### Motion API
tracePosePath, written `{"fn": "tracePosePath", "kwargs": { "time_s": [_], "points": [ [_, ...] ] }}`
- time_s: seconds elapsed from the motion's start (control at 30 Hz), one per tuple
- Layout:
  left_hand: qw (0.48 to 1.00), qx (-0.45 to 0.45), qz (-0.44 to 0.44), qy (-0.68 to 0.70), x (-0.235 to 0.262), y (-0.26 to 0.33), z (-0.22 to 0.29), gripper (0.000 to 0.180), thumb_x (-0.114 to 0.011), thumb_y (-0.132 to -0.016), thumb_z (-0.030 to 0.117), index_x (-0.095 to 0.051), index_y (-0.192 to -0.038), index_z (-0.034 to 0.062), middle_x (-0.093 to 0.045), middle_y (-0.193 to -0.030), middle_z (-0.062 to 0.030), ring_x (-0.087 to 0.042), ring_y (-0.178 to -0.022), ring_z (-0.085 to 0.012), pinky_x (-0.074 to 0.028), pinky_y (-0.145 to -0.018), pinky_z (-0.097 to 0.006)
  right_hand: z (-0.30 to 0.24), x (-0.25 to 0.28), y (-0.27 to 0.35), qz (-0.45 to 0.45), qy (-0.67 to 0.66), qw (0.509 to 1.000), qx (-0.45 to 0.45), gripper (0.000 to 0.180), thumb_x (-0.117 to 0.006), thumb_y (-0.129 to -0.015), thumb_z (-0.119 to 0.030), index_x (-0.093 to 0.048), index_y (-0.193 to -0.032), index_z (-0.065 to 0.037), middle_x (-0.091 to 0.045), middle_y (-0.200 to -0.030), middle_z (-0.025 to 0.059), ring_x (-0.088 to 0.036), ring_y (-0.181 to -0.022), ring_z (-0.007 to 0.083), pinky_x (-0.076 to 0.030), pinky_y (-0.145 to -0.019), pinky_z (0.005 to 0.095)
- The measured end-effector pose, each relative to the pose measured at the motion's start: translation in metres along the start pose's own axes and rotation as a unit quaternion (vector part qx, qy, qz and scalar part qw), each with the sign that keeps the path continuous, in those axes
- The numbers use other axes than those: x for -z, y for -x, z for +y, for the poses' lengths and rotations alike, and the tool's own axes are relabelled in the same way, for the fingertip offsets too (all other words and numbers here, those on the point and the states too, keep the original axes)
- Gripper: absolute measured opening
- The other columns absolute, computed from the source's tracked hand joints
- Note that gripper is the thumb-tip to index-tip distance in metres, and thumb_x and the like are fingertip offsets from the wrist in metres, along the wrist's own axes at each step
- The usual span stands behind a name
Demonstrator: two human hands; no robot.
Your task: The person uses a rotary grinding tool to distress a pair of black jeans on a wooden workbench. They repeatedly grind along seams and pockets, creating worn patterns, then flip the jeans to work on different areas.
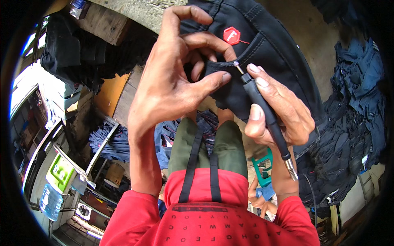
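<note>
Black jeans (283, 57) with double rows of stitching and a red hexagonal tag (232, 35) are spread before me. My left hand (172, 69) is curled at a curved pocket edge (223, 64). Its thumb lies in front of the cloth and a bent finger behind the edge, gripping it. In my right hand (283, 106) is a black pen-shaped rotary tool (262, 98), held like a pencil. Its thin metal shaft ends in a small pale tip (236, 64), which meets the stitched edge, close to my left fingers.
Piles of dark garments (340, 139) lie at the right, and more folded denim (108, 141) at the left. A green plastic stool (262, 168) and another person (262, 203) appear beyond my right arm. A blue water bottle (51, 201) is at the lower left.
</note>
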State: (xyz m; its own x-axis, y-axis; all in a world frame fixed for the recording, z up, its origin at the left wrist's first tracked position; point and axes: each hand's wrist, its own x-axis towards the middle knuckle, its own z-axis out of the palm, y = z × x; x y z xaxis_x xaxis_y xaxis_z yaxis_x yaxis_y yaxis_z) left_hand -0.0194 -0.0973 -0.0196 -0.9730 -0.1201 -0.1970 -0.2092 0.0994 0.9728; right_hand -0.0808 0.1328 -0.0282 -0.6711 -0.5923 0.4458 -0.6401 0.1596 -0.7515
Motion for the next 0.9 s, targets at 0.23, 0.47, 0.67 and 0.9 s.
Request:
{"fn": "tracePosePath", "kwargs": {
  "time_s": [0.23, 0.47, 0.67, 0.9],
  "points": [
    [1.000, -0.005, -0.008, 0.000, -0.001, -0.002, 0.000, 0.087, -0.091, -0.085, -0.003, -0.032, -0.148, 0.0060, -0.079, -0.116, -0.0137, -0.064, -0.086, -0.0088, -0.042, -0.067, -0.020, -0.001, 0.000, 0.001, 0.004, -0.002, 1.000, -0.007, 0.039, -0.065, -0.087, 0.000, -0.072, -0.123, 0.014, -0.078, -0.110, 0.0349, -0.081, -0.107, 0.0432, -0.065, -0.097, 0.0461],
    [1.000, 0.002, -0.009, 0.007, 0.000, -0.001, 0.001, 0.089, -0.092, -0.084, -0.003, -0.031, -0.148, 0.0072, -0.079, -0.117, -0.0143, -0.064, -0.086, -0.0082, -0.041, -0.067, -0.019, 0.000, 0.010, 0.001, -0.029, -0.007, 0.999, -0.021, 0.044, -0.064, -0.086, 0.002, -0.069, -0.128, 0.013, -0.076, -0.117, 0.0356, -0.079, -0.113, 0.0438, -0.063, -0.101, 0.0464],
    [1.000, -0.004, -0.005, 0.007, -0.002, -0.001, 0.000, 0.086, -0.092, -0.084, -0.003, -0.032, -0.145, 0.0100, -0.079, -0.118, -0.0145, -0.064, -0.085, -0.0083, -0.042, -0.067, -0.018, 0.000, 0.014, 0.001, -0.043, -0.015, 0.999, -0.027, 0.045, -0.064, -0.087, 0.003, -0.067, -0.131, 0.013, -0.075, -0.120, 0.0363, -0.078, -0.114, 0.0449, -0.063, -0.102, 0.0465],
    [1.000, 0.005, -0.002, 0.016, -0.004, 0.000, 0.002, 0.086, -0.091, -0.085, -0.002, -0.032, -0.146, 0.0107, -0.079, -0.119, -0.0151, -0.064, -0.085, -0.0081, -0.043, -0.066, -0.019, -0.003, 0.011, 0.002, -0.007, -0.015, 0.999, -0.052, 0.040, -0.067, -0.088, 0.000, -0.071, -0.126, 0.013, -0.077, -0.114, 0.0353, -0.080, -0.109, 0.0430, -0.064, -0.098, 0.0451]
  ]
}}
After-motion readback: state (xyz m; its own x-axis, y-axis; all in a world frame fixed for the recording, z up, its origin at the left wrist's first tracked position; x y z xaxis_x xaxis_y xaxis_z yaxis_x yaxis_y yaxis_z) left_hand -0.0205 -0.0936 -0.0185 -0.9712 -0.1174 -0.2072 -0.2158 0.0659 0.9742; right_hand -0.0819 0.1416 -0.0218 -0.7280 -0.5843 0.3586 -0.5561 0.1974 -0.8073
